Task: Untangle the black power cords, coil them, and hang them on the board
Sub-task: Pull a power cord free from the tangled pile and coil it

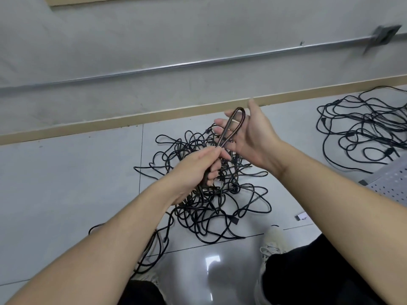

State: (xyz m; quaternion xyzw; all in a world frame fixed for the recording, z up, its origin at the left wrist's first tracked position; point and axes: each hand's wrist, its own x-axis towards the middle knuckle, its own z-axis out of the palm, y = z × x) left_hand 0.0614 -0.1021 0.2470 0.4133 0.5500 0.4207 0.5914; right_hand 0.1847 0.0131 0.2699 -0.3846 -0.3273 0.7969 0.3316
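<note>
Two raised hands: left hand (pixel 198 170) fisted round cord loop (pixel 233 126), right hand (pixel 248 133) spread behind it.

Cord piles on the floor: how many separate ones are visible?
2. One tangled pile lies on the floor straight ahead, beneath the hands. A second pile lies at the far right near the wall, cut off by the frame edge, so more may be hidden.

- A folded black cord loop (pixel 231 128) stands upright above the tangled pile (pixel 211 183) on the floor.
- A second loose tangle (pixel 361 126) lies well right of that pile.
- The perforated board (pixel 392 183) lies right of the pile.
</note>
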